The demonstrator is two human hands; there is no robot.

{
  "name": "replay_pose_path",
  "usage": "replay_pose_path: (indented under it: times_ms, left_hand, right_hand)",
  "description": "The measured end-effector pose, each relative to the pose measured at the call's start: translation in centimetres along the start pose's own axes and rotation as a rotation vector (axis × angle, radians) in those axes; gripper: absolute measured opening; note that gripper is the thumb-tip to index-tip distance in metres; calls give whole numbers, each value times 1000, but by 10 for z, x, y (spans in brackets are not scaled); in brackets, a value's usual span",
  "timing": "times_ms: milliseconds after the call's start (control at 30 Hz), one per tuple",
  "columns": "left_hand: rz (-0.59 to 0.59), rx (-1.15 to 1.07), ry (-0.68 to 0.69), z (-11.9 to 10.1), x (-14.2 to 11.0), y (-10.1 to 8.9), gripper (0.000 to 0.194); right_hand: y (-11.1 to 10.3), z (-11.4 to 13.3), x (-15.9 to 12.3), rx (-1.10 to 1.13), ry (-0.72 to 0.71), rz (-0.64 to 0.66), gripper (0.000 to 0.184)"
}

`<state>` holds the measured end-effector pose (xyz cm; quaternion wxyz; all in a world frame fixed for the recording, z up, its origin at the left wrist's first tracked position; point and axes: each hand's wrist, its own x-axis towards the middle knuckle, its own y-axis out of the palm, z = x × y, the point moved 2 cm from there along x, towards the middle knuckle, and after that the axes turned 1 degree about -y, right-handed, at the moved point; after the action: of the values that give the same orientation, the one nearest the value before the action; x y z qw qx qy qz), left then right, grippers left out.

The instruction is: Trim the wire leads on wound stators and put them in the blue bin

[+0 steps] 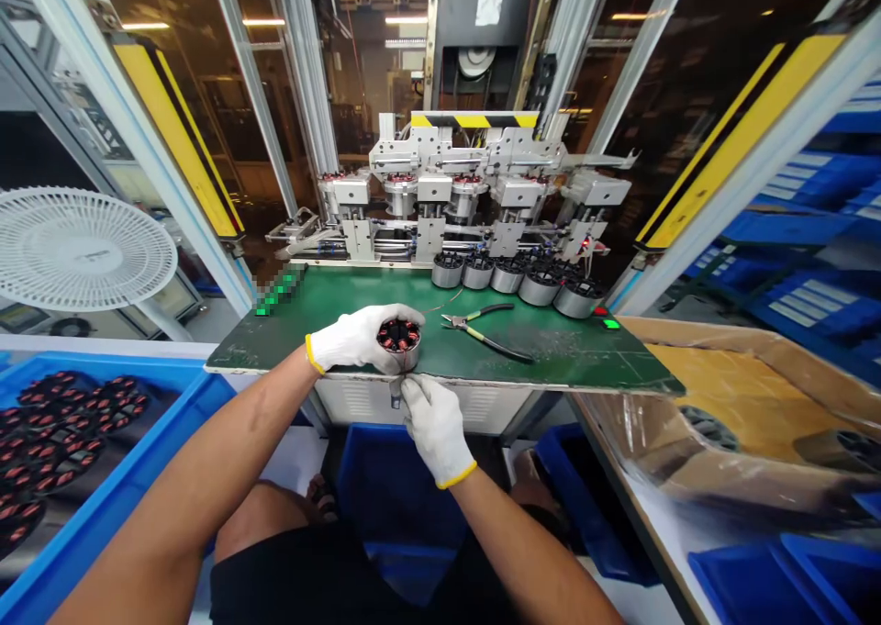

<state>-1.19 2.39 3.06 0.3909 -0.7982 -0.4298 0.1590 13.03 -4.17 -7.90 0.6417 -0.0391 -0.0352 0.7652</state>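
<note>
My left hand (pixel 354 338), in a white glove, is closed around a round metal stator (pixel 399 340) with red copper windings, held over the near edge of the green work mat (pixel 551 350). My right hand (pixel 433 418), also gloved, is just below it, fingers pinched at the stator's lower rim on something small I cannot make out. Green-handled pliers (pixel 482 328) lie on the mat to the right of the stator.
A row of several stators (pixel 516 278) lines the back of the mat before a metal machine fixture (pixel 468 194). A blue bin of wound stators (pixel 61 441) sits at left beside a white fan (pixel 79 249). A plastic-lined cardboard box (pixel 757 414) is at right.
</note>
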Motion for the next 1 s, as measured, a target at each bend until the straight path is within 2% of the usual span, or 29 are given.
replay_pose_path:
  times_ms: [67,133,233,300,367,467,500,567,633,700,767,800,900,1000]
  left_hand:
    - [36,37,-1,-1,2,-3,70]
    - [103,123,23,-7,4,-12,70]
    - [158,413,100,-31,5,-34,73]
    - [96,607,71,-52,5,-45,80]
    - [-22,738,-87,-72,5,-45,82]
    - [-142,869,-404,-87,8,-23,76]
    - [-152,893,-480,-86,9,-13,75]
    - [-168,904,-545,-80,9,-1,70]
    - [-146,862,-468,-69,5,-1,62]
    - [-38,764,-261,-57,-2,-10,53]
    - [72,652,-72,-49,-10,-22,61]
    - [100,608,-23,-46,-14,-26,67]
    - [69,553,-12,-40,-20,-30,68]
    - [36,516,-15,-40,-20,-24,64]
  right_hand:
    - [-2,-16,-9,-64,-25,-31,36]
    - [-4,-39,-23,-53,8,5,36]
    - [-17,-74,-44,-54,54,39,35]
    - [-35,-86,-53,-120,37,-38,35]
    - [-54,-84,-57,-220,5,-132,36]
    - [-75,-62,-58,-340,-76,-185,33]
    - [-79,-53,-59,-367,-117,-178,32]
    - [-84,-34,-60,-415,-206,-163,29]
    - [-89,-16,-61,-460,-284,-165,27]
    - [-97,2,-62,-483,-347,-214,26]
    - [-102,24,-60,-478,-422,-291,27]
    - [-101,36,-58,-478,-474,-313,27]
    - [-84,69,-44,-541,-624,-228,30]
    - [-53,85,-21,-742,-577,-108,32]
